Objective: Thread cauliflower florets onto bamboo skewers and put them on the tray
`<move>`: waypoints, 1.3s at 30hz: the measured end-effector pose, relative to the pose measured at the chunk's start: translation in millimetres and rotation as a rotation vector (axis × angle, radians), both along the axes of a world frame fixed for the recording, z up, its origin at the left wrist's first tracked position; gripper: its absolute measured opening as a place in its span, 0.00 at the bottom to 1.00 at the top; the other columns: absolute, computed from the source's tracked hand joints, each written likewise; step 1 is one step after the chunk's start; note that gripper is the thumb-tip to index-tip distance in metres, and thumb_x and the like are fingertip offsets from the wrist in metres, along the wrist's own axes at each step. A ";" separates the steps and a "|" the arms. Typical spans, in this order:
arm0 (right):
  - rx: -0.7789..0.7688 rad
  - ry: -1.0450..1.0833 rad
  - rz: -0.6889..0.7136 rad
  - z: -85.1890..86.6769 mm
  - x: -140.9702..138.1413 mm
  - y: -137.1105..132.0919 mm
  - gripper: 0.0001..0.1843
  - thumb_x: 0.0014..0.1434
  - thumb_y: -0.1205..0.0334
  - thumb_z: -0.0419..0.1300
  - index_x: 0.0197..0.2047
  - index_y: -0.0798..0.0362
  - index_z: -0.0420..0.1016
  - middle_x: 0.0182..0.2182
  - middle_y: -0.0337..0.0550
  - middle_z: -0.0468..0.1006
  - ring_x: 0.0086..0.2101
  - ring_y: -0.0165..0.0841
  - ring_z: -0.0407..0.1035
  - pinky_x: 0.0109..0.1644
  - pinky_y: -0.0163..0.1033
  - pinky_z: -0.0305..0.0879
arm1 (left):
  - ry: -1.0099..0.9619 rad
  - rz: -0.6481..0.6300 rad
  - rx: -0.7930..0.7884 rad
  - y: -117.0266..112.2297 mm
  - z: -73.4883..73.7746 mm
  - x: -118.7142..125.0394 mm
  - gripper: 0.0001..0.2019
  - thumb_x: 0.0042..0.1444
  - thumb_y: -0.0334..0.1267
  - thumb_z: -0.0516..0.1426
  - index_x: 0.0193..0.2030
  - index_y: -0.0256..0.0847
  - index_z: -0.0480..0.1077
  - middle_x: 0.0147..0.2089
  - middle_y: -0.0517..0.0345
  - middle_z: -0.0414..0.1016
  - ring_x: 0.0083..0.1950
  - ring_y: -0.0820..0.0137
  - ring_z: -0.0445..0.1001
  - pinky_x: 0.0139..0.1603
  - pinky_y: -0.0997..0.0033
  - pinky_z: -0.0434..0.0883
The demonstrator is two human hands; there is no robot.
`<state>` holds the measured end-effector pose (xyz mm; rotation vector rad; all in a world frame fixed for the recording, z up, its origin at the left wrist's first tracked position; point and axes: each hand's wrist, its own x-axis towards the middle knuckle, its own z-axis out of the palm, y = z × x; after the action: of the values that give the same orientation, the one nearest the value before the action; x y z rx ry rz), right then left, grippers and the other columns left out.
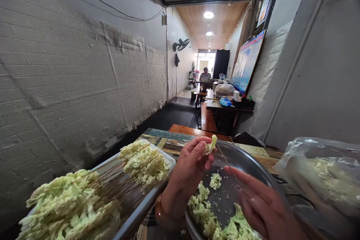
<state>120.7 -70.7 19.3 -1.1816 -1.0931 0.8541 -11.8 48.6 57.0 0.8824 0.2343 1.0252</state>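
My left hand (pixel 188 172) is raised over a round metal basin (pixel 247 159) and pinches a small cauliflower floret (pixel 210 145) between thumb and fingers. My right hand (pixel 260 204) is low at the basin's right side and pinches a thin bamboo skewer (pixel 228 165) whose tip points up toward the floret. Loose cauliflower pieces (pixel 215 219) lie in the basin's bottom. To the left stands a white tray (pixel 153 195) piled with skewered cauliflower (pixel 143 163).
A clear plastic bag of cauliflower (pixel 323 174) lies at the right. A painted brick wall (pixel 70 82) runs along the left. Down the corridor stand wooden tables (pixel 219 107) with bags on them, and a person (pixel 205 74) sits at the far end.
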 end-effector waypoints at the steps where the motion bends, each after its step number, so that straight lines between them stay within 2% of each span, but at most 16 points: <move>1: -0.020 0.049 0.030 1.2 1.4 0.3 0.24 0.61 0.46 0.57 0.54 0.50 0.78 0.12 0.27 0.52 0.14 0.24 0.45 0.19 0.32 0.48 | 0.005 0.004 -0.002 0.5 0.1 0.5 0.13 0.51 0.41 0.65 0.39 0.35 0.73 0.30 0.55 0.76 0.24 0.80 0.68 0.22 0.83 0.61; 3: -0.027 0.138 0.010 5.0 4.5 2.4 0.26 0.62 0.46 0.57 0.58 0.50 0.74 0.14 0.28 0.54 0.16 0.24 0.45 0.19 0.32 0.47 | 0.023 0.010 -0.010 1.6 0.0 2.2 0.13 0.50 0.41 0.66 0.38 0.35 0.73 0.31 0.55 0.76 0.24 0.79 0.70 0.22 0.82 0.62; 6: 0.028 0.126 -0.184 10.9 11.9 9.6 0.30 0.61 0.48 0.58 0.64 0.49 0.65 0.18 0.28 0.60 0.17 0.24 0.49 0.16 0.29 0.46 | 0.041 0.035 -0.017 3.6 -0.8 6.2 0.14 0.47 0.40 0.67 0.37 0.36 0.73 0.30 0.57 0.76 0.25 0.78 0.71 0.22 0.82 0.63; 8: 0.067 0.091 -0.258 12.6 19.7 15.5 0.29 0.62 0.50 0.58 0.64 0.47 0.63 0.20 0.29 0.63 0.16 0.24 0.50 0.15 0.29 0.48 | 0.052 0.053 -0.005 5.7 -1.9 9.3 0.14 0.45 0.38 0.68 0.36 0.36 0.73 0.28 0.59 0.75 0.25 0.77 0.71 0.23 0.81 0.65; 11: 0.153 0.195 -0.330 13.0 31.0 20.8 0.30 0.61 0.51 0.59 0.64 0.45 0.62 0.22 0.30 0.67 0.17 0.25 0.53 0.17 0.30 0.51 | 0.074 0.042 0.009 7.8 -4.1 13.5 0.12 0.47 0.37 0.67 0.37 0.36 0.73 0.29 0.60 0.75 0.26 0.77 0.72 0.25 0.80 0.66; 13: 0.204 0.251 -0.377 14.6 34.8 20.3 0.27 0.60 0.52 0.60 0.62 0.43 0.63 0.24 0.30 0.68 0.18 0.26 0.56 0.18 0.31 0.52 | 0.091 0.017 0.012 6.8 -5.8 15.7 0.12 0.48 0.38 0.66 0.38 0.36 0.73 0.30 0.60 0.75 0.27 0.77 0.72 0.26 0.80 0.66; 16: 0.304 0.276 -0.452 19.9 33.7 15.4 0.16 0.62 0.55 0.59 0.53 0.41 0.68 0.25 0.32 0.69 0.20 0.27 0.60 0.21 0.33 0.58 | 0.113 -0.002 0.007 2.0 -8.8 18.6 0.12 0.49 0.39 0.66 0.38 0.37 0.73 0.31 0.60 0.74 0.26 0.77 0.71 0.26 0.78 0.66; 19: 0.439 0.250 -0.524 23.5 26.5 8.8 0.06 0.61 0.58 0.60 0.43 0.42 0.70 0.28 0.34 0.70 0.24 0.30 0.66 0.26 0.36 0.65 | 0.123 0.009 -0.018 -3.4 -11.1 21.6 0.12 0.49 0.40 0.66 0.38 0.37 0.72 0.31 0.60 0.74 0.27 0.77 0.71 0.28 0.77 0.66; 21: 0.520 0.194 -0.537 21.8 20.5 5.0 0.04 0.61 0.61 0.61 0.40 0.43 0.71 0.30 0.36 0.72 0.28 0.31 0.69 0.29 0.37 0.69 | 0.104 0.007 -0.047 -6.0 -11.5 22.9 0.12 0.49 0.40 0.66 0.38 0.37 0.72 0.32 0.60 0.74 0.27 0.77 0.71 0.29 0.76 0.67; 26: 0.587 -0.226 -0.489 8.4 16.0 -0.5 0.07 0.62 0.66 0.59 0.39 0.45 0.77 0.37 0.39 0.77 0.37 0.33 0.73 0.39 0.39 0.73 | 0.061 -0.004 -0.088 -6.7 -11.3 22.1 0.13 0.49 0.40 0.66 0.39 0.36 0.72 0.32 0.59 0.73 0.28 0.77 0.70 0.29 0.77 0.66; 28: 0.533 -0.408 -0.376 6.3 19.2 -1.3 0.09 0.62 0.67 0.59 0.39 0.45 0.79 0.38 0.40 0.78 0.36 0.33 0.73 0.40 0.38 0.72 | 0.053 0.027 -0.091 -5.2 -11.6 20.9 0.13 0.49 0.40 0.66 0.39 0.36 0.73 0.32 0.60 0.73 0.28 0.78 0.70 0.30 0.77 0.66; 30: 0.433 -0.492 -0.183 7.7 22.1 -1.0 0.10 0.63 0.66 0.58 0.40 0.44 0.79 0.36 0.40 0.78 0.34 0.32 0.73 0.36 0.35 0.72 | 0.049 0.048 -0.081 -4.3 -12.2 20.1 0.12 0.50 0.40 0.66 0.39 0.36 0.73 0.32 0.60 0.73 0.28 0.78 0.69 0.31 0.76 0.66; 32: 0.305 -0.499 0.025 10.4 22.5 0.7 0.11 0.65 0.64 0.55 0.41 0.45 0.80 0.34 0.41 0.78 0.32 0.31 0.72 0.34 0.34 0.71 | 0.057 0.038 -0.055 -4.8 -12.7 20.2 0.12 0.50 0.40 0.65 0.38 0.36 0.73 0.32 0.60 0.73 0.28 0.78 0.69 0.31 0.76 0.65; 34: 0.187 -0.451 0.157 11.1 20.2 3.6 0.13 0.66 0.61 0.53 0.40 0.47 0.81 0.33 0.42 0.79 0.32 0.32 0.73 0.37 0.35 0.72 | 0.076 0.012 -0.019 -6.1 -13.0 20.7 0.12 0.50 0.40 0.66 0.39 0.37 0.74 0.32 0.59 0.73 0.28 0.77 0.69 0.32 0.75 0.65; 36: 0.091 -0.307 0.193 8.3 17.1 6.9 0.14 0.65 0.57 0.53 0.38 0.49 0.81 0.32 0.43 0.80 0.31 0.33 0.73 0.37 0.37 0.73 | 0.087 0.006 0.015 -6.7 -13.0 21.0 0.12 0.50 0.40 0.66 0.39 0.37 0.75 0.32 0.60 0.73 0.29 0.77 0.69 0.33 0.74 0.65; 39: -0.029 -0.054 0.126 1.4 14.1 11.0 0.14 0.60 0.50 0.59 0.32 0.50 0.80 0.27 0.41 0.78 0.26 0.32 0.72 0.27 0.34 0.70 | 0.061 0.070 0.045 -3.8 -12.5 20.0 0.13 0.49 0.38 0.66 0.41 0.38 0.76 0.34 0.59 0.74 0.32 0.75 0.70 0.36 0.73 0.66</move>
<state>134.8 -59.7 20.7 -1.1749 -1.2131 0.9423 8.2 44.8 44.6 0.9529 0.2960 1.0735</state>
